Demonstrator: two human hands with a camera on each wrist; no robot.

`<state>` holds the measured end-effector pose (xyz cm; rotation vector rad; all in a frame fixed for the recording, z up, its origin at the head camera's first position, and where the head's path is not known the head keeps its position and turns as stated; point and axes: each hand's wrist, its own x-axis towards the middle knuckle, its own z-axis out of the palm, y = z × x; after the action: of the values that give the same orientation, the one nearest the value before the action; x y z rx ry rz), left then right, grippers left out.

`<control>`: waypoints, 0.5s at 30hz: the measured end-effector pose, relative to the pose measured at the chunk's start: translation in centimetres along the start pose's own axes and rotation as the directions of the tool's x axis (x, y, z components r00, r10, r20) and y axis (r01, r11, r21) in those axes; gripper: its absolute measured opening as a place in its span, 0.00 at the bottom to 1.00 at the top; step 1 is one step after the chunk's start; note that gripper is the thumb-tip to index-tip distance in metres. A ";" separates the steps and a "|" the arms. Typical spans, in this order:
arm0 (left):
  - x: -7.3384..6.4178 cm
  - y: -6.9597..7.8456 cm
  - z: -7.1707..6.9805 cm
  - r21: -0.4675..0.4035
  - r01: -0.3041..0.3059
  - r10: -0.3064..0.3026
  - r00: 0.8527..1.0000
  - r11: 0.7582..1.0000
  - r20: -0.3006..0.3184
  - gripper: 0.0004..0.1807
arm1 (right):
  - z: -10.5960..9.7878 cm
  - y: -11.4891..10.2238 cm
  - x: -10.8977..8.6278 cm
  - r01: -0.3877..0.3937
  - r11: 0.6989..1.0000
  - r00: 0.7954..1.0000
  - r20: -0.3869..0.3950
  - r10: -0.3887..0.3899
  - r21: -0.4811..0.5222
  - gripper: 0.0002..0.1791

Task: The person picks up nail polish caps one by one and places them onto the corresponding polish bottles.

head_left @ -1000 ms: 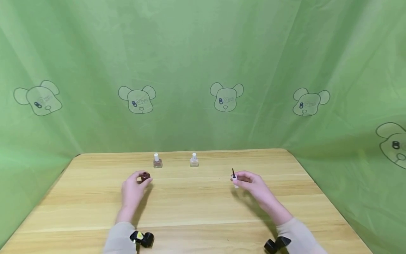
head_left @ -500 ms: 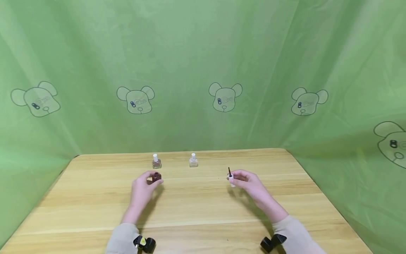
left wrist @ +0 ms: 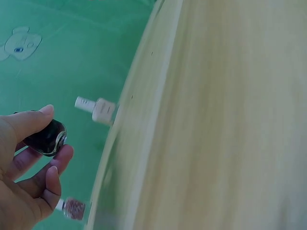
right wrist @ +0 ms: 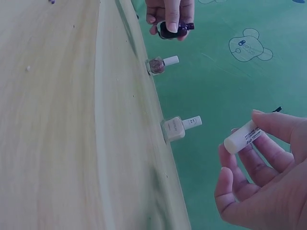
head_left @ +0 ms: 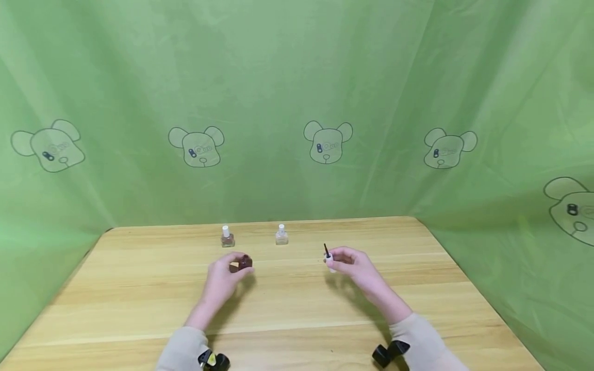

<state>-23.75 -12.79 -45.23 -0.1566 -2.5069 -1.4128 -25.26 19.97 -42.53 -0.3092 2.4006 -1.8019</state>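
Head view is bright; soft shadows fall on the tabletop [head_left: 287,309]. Wrist views are dimmer, cooler; the left shows tabletop blur.

A pale yellow, wood-grained tabletop [head_left: 287,309] spreads before me. Near its far edge, at my eleven o'clock, a squat glass bottle of mauve-brown polish [head_left: 228,240] stands upright, white-capped; apart from it, at twelve, stands a squarish pale-pink glass bottle [head_left: 281,238] with a white cap.

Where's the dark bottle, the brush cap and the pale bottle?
Dark bottle [head_left: 246,262]: head view, its body.
Brush cap [right wrist: 243,137]: right wrist view, its white handle.
Pale bottle [right wrist: 173,129]: right wrist view, its body.
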 end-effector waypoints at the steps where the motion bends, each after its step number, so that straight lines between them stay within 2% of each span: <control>1: 0.0 0.1 0.2 -0.003 -0.007 0.007 1.000 1.000 0.004 0.17 | 0.1 0.0 0.0 0.000 1.000 1.000 0.006 0.000 -0.001 0.24; 15: 0.0 1.5 1.9 -0.038 -0.077 0.080 0.993 0.996 0.087 0.16 | 1.3 -0.3 0.5 0.006 1.000 0.995 0.095 -0.006 0.002 0.23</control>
<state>-23.75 -10.39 -44.94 -0.3274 -2.5178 -1.4482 -25.41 18.52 -42.61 -0.3937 2.3364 -1.7493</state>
